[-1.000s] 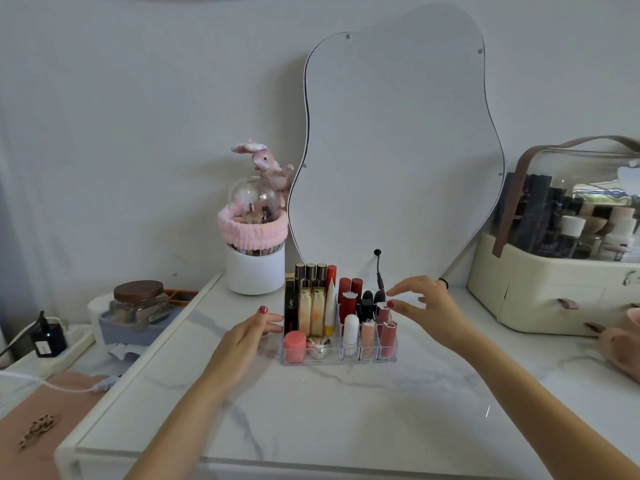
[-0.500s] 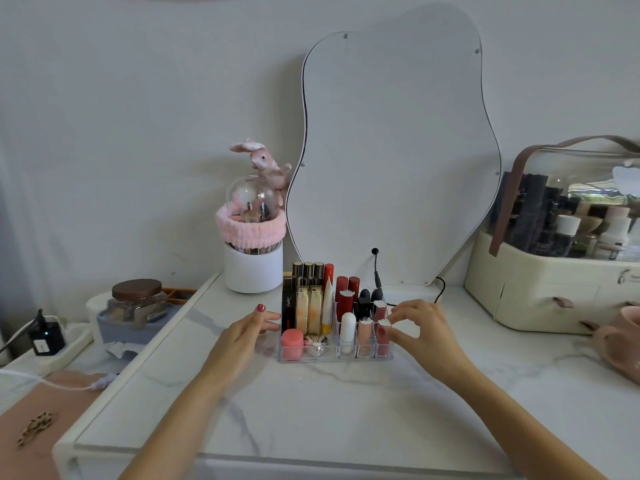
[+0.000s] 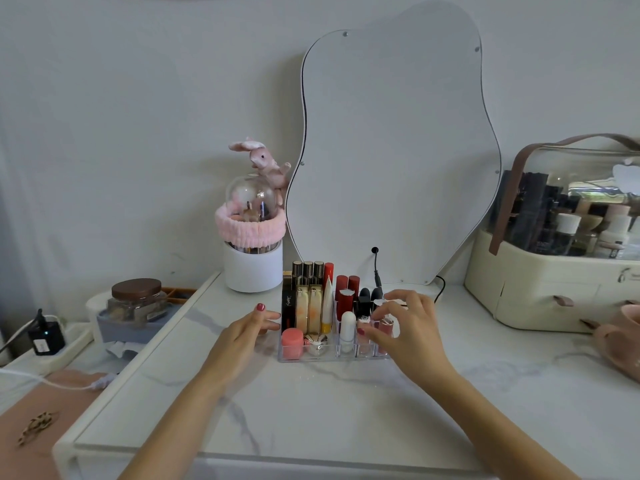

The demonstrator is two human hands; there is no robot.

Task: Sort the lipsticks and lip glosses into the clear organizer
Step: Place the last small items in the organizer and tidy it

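The clear organizer (image 3: 313, 357) stands on the marble tabletop in front of the mirror. Its slots hold upright lipsticks and glosses: a black tube (image 3: 288, 308), gold tubes (image 3: 308, 311), red lipsticks (image 3: 344, 292), a white tube (image 3: 347, 330) and a pink pot (image 3: 292, 341). My left hand (image 3: 242, 336) rests on the table against the organizer's left side, fingers apart. My right hand (image 3: 407, 332) is at the front right slots, its fingertips pinched around the top of a pink lip gloss (image 3: 385, 329) that stands in its slot.
A wavy mirror (image 3: 391, 150) leans on the wall behind. A white brush holder with a pink band and glass dome (image 3: 252, 247) stands at the left, a cream cosmetics case (image 3: 554, 268) at the right. A pink mug (image 3: 623, 337) is at the right edge, a jar (image 3: 136, 299) on the lower side table.
My right hand came down from above the organizer to its front right slots and closed its fingertips on the pink gloss. The left hand stayed beside the organizer.
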